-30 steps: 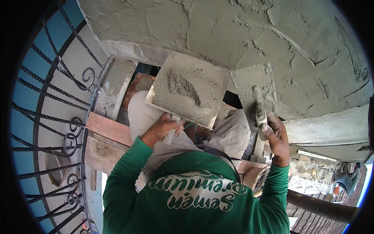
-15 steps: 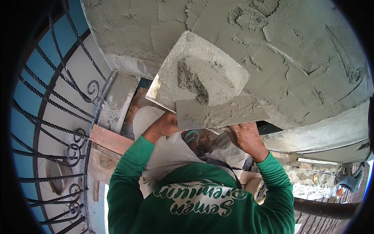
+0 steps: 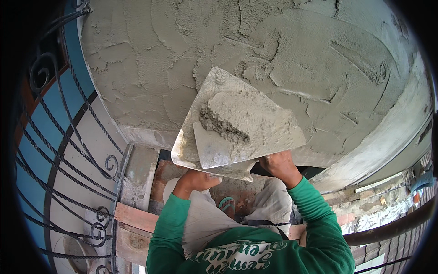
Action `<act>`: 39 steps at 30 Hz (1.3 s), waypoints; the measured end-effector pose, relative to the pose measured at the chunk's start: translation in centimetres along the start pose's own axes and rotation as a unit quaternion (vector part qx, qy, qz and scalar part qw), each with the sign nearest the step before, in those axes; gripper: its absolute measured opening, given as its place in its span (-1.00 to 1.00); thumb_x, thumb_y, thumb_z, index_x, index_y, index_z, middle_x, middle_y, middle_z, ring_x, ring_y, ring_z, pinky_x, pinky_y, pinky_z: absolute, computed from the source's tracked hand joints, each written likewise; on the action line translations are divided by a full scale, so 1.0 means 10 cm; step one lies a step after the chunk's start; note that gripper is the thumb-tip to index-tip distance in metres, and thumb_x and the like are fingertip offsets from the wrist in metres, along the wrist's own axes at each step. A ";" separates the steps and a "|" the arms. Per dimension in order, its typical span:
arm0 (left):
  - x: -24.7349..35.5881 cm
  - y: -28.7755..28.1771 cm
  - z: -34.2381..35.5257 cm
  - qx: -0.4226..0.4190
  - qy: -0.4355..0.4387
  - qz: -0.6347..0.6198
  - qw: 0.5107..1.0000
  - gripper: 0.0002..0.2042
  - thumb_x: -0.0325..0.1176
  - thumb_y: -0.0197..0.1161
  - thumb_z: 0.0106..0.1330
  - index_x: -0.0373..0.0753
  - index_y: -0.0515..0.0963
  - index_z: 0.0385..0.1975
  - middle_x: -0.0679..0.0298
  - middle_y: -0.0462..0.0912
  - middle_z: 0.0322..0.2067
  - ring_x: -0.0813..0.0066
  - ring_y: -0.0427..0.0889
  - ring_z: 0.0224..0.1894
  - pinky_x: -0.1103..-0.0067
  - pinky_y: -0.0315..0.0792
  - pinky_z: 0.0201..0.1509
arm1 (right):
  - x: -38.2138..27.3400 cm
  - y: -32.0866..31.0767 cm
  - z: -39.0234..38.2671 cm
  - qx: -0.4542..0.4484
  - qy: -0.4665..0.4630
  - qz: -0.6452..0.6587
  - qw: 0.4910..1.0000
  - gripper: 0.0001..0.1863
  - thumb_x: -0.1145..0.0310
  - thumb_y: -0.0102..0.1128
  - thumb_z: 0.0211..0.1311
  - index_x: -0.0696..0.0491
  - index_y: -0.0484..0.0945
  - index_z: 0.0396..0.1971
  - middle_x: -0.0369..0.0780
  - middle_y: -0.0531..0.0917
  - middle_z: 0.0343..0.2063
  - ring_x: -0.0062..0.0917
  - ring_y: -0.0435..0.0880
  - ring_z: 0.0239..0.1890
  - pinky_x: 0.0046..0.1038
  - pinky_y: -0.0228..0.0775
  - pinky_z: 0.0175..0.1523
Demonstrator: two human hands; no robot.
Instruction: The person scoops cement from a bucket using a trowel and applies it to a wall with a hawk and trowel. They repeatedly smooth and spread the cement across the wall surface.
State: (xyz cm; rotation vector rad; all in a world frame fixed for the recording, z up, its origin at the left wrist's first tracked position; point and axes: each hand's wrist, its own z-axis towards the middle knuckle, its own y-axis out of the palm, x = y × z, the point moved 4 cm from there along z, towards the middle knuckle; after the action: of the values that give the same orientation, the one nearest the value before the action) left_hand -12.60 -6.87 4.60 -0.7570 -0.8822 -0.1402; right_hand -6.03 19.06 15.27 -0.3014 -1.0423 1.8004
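Note:
My left hand [image 3: 198, 180] is closed beneath a pale, mortar-smeared plasterer's hawk [image 3: 212, 84]; its grip on the underside is hidden by the board. In my right hand [image 3: 279, 163] is a flat plastering trowel [image 3: 216, 155], its handle out of sight under the blade. The blade lies over the hawk's near part, tilted and partly coated. Wet grey mortar [image 3: 228, 128] is heaped in a ridge where blade and board meet. Behind both tools stands a wall [image 3: 137, 68] covered in rough, fresh grey plaster, apart from the hawk as far as I can see.
A black twisted-iron railing [image 3: 68, 150] with scrolls runs along the left. Bricks and planks [image 3: 134, 217] lie beside my legs. A pale curved ledge [image 3: 378, 146] borders the wall at right, and a dark pipe [image 3: 392, 223] crosses above roof tiles [image 3: 401, 246].
The trowel has slid from the hawk's near edge further over the board, against the mortar. Both tools sit lower in view, and more of the plastered wall shows.

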 end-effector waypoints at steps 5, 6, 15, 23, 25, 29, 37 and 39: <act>-0.25 0.17 0.03 0.001 0.025 -0.061 0.998 -0.55 -0.33 0.42 0.16 -0.26 0.61 0.09 0.11 0.68 0.07 0.11 0.60 0.15 0.29 0.40 0.30 | 0.25 -0.03 0.19 0.013 0.030 -0.034 0.999 -0.45 0.35 0.42 0.08 0.04 0.57 0.15 -0.01 0.60 0.13 0.01 0.55 0.19 0.01 0.33 0.30; -0.28 0.20 0.01 0.010 0.030 -0.082 0.996 -0.59 -0.37 0.42 0.18 -0.26 0.63 0.07 0.13 0.69 0.06 0.17 0.62 0.14 0.30 0.40 0.30 | 0.29 -0.06 0.25 0.034 0.029 -0.038 0.998 -0.46 0.35 0.44 0.08 0.03 0.59 0.13 -0.02 0.61 0.12 0.02 0.56 0.18 0.01 0.34 0.29; -0.71 0.47 -0.18 0.055 -0.130 -0.350 0.926 -0.66 -0.54 0.31 0.22 -0.38 0.52 0.01 0.21 0.66 -0.35 0.50 0.61 -0.44 0.52 0.48 -0.38 | 0.58 0.06 0.94 -0.002 0.060 -0.115 0.992 -0.59 0.34 0.35 0.11 0.14 0.53 -0.04 0.03 0.59 -0.13 -0.06 0.58 0.02 -0.09 0.35 0.14; -0.76 0.39 -0.10 0.054 -0.103 -0.304 0.946 -0.75 -0.55 0.28 0.22 -0.39 0.57 -0.10 0.25 0.65 -0.44 0.53 0.59 -0.48 0.52 0.48 -0.40 | 0.69 -0.09 1.41 0.012 0.093 -0.209 0.973 -0.77 0.43 0.16 0.17 -0.02 0.59 -0.16 -0.18 0.62 -0.33 -0.25 0.64 -0.18 -0.20 0.42 -0.06; -0.77 0.35 -0.04 0.054 -0.071 -0.278 0.956 -0.76 -0.54 0.29 0.21 -0.39 0.57 -0.12 0.26 0.64 -0.46 0.53 0.58 -0.49 0.52 0.48 -0.40 | 0.69 -0.15 1.53 0.025 0.093 -0.220 0.971 -0.79 0.44 0.13 0.18 -0.03 0.61 -0.18 -0.20 0.62 -0.36 -0.26 0.65 -0.21 -0.21 0.43 -0.09; -0.82 0.26 0.04 0.036 -0.063 -0.277 0.958 -0.74 -0.53 0.30 0.20 -0.38 0.58 -0.10 0.28 0.63 -0.47 0.53 0.58 -0.49 0.52 0.49 -0.40 | 0.68 -0.25 1.73 0.047 0.095 -0.214 0.971 -0.81 0.44 0.12 0.17 0.00 0.63 -0.21 -0.18 0.62 -0.39 -0.24 0.67 -0.21 -0.19 0.43 -0.11; -0.72 0.12 0.27 0.032 -0.041 -0.292 0.955 -0.67 -0.55 0.33 0.18 -0.37 0.55 -0.04 0.29 0.63 -0.40 0.56 0.56 -0.48 0.52 0.47 -0.41 | 0.70 -0.53 2.13 0.042 0.094 -0.209 0.972 -0.77 0.51 0.12 0.12 0.02 0.63 -0.21 -0.14 0.65 -0.37 -0.15 0.70 -0.24 -0.13 0.53 -0.15; -0.67 0.09 0.31 0.037 -0.013 -0.269 0.962 -0.65 -0.55 0.33 0.17 -0.36 0.55 -0.01 0.29 0.63 -0.37 0.57 0.56 -0.47 0.53 0.48 -0.40 | 0.72 -0.63 2.29 0.045 0.093 -0.206 0.973 -0.77 0.53 0.11 0.11 0.03 0.62 -0.22 -0.13 0.65 -0.38 -0.12 0.70 -0.24 -0.12 0.55 -0.15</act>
State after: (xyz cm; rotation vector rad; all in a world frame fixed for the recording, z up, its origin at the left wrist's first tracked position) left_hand -18.52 -5.42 0.38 -0.4333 -1.0968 -0.5770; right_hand -19.50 14.21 35.53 -0.1785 -0.8184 1.4111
